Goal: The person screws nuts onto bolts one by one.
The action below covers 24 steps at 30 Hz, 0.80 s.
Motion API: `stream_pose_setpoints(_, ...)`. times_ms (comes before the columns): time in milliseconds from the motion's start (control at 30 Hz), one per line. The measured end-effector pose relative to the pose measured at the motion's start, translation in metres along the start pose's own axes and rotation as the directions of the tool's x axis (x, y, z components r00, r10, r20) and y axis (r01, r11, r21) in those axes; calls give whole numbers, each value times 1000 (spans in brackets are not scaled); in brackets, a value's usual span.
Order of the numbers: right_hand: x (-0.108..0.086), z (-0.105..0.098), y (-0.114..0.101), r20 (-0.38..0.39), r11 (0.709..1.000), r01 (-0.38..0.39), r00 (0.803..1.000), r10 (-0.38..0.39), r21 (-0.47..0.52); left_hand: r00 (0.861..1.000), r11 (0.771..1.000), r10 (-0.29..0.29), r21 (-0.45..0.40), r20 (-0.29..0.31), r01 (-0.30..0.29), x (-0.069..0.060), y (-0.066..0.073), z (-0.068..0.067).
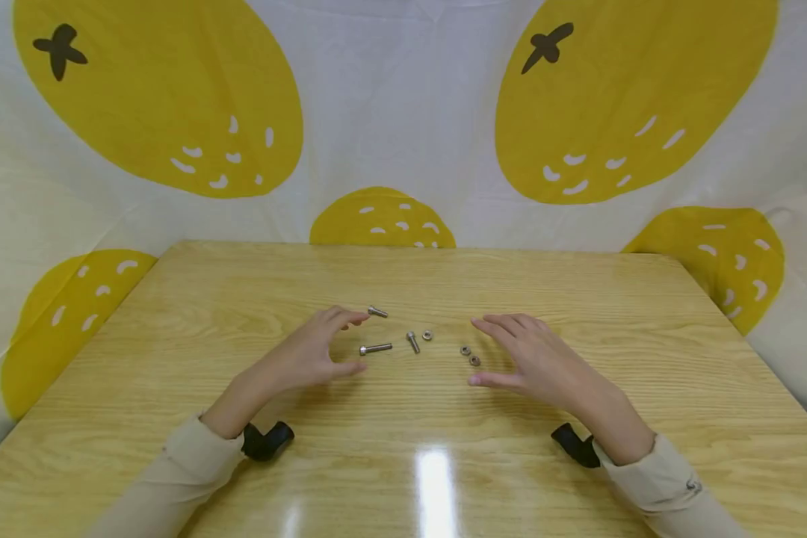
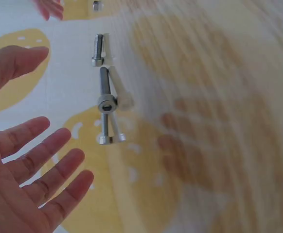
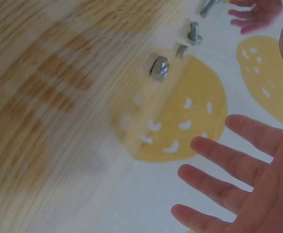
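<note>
The left hand [image 1: 317, 355] and right hand [image 1: 527, 355] hang well apart, fingers spread, gripping nothing. Between them, about midway between the side edges of the bench [image 1: 242, 276] and short of its far edge, lie 3 bolts [image 1: 376, 349], 2 near the left hand, and 3 nuts [image 1: 466, 353], 2 near the right; I'd guess they're grouped loosely by kind for easy reach.
</note>
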State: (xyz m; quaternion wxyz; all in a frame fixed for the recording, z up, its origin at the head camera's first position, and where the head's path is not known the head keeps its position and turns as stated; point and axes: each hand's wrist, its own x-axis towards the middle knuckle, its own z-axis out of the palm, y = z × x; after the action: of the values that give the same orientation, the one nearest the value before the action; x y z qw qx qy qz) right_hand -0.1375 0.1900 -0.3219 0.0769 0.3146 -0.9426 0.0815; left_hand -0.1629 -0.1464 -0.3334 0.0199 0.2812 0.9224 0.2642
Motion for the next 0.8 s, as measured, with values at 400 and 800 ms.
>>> stream_pose_setpoints(400, 0, 1, -1, 2, 999, -17, 1000, 17, 39, 993, 926, -91, -361, 70, 111, 13, -18, 15)
stream_pose_setpoints(800, 1, -4, -1, 27, 996, -70, 997, 68, 63, 972, 929, -202, -292, 118, 229, 21, -14, 23)
